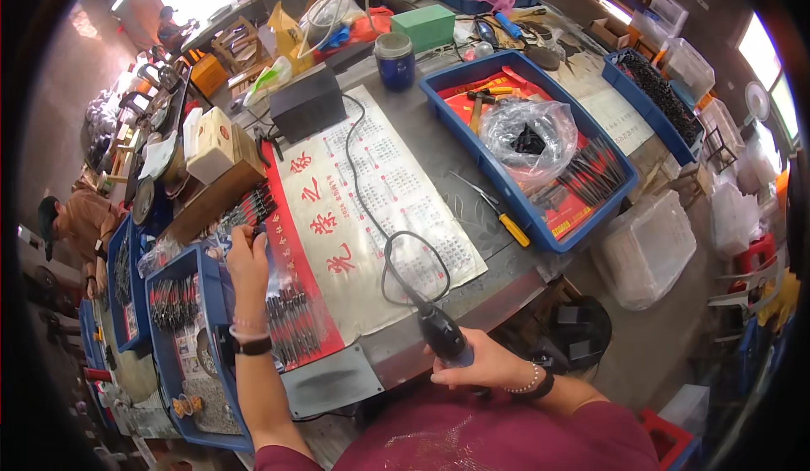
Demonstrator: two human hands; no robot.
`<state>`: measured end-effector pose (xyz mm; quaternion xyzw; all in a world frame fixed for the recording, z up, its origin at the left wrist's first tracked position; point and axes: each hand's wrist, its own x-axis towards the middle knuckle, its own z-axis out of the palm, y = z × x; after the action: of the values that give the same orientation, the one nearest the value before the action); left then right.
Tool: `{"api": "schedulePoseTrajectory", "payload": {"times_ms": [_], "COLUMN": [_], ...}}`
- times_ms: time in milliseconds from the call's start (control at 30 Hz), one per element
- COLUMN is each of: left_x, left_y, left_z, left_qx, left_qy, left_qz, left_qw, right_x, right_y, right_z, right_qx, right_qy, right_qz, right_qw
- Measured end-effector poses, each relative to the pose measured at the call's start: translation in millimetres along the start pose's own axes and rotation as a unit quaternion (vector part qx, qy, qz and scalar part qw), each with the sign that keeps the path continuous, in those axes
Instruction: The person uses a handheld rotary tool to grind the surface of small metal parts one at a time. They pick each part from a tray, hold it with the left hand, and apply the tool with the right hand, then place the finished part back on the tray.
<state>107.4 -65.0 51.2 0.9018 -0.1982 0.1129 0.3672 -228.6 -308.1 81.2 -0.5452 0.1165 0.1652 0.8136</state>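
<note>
My right hand [477, 360] is wrapped round a black corded electric screwdriver [440, 329], held over the table's near edge; its tip is hidden. From its top a black cord [358, 175] loops across a calendar sheet [396, 218] to a dark box [308, 101]. To the left, my left hand [247, 260] is closed, fingertips pinched on a small dark thing too unclear to name. It hovers by rows of slender dark pieces with red parts [294, 326] and a similar pile [251, 205] on the sheet's red border.
Left of my forearm stands a blue tray [221, 302] with more slender pieces. A larger blue tray [439, 100] on the right holds a hammer [477, 110] and a plastic bag [527, 138]. Beside it lies a yellow-handled screwdriver [513, 230]. Another person [89, 218] is at far left.
</note>
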Motion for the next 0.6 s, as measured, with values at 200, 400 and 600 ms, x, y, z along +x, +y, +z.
{"api": "schedulePoseTrajectory", "payload": {"times_ms": [200, 400, 600], "left_x": [-127.5, -211.0, -262.5], "left_y": [120.6, 139.5, 119.3], "left_z": [-39.8, -35.8, -20.5], "left_qx": [-0.354, -0.498, -0.544], "left_qy": [-0.202, -0.355, -0.377], "left_qz": [-0.165, -0.318, -0.377], "left_qw": [0.898, 0.725, 0.648], "right_x": [6.0, 7.3, 6.2], "right_y": [-4.5, 0.4, 11.6], "right_z": [7.5, 10.9, 17.9], "right_qx": [0.019, 0.046, 0.006], "right_qy": [0.031, 0.036, 0.054], "right_qz": [-0.022, -0.032, -0.010], "right_qw": [0.999, 0.998, 0.998]}}
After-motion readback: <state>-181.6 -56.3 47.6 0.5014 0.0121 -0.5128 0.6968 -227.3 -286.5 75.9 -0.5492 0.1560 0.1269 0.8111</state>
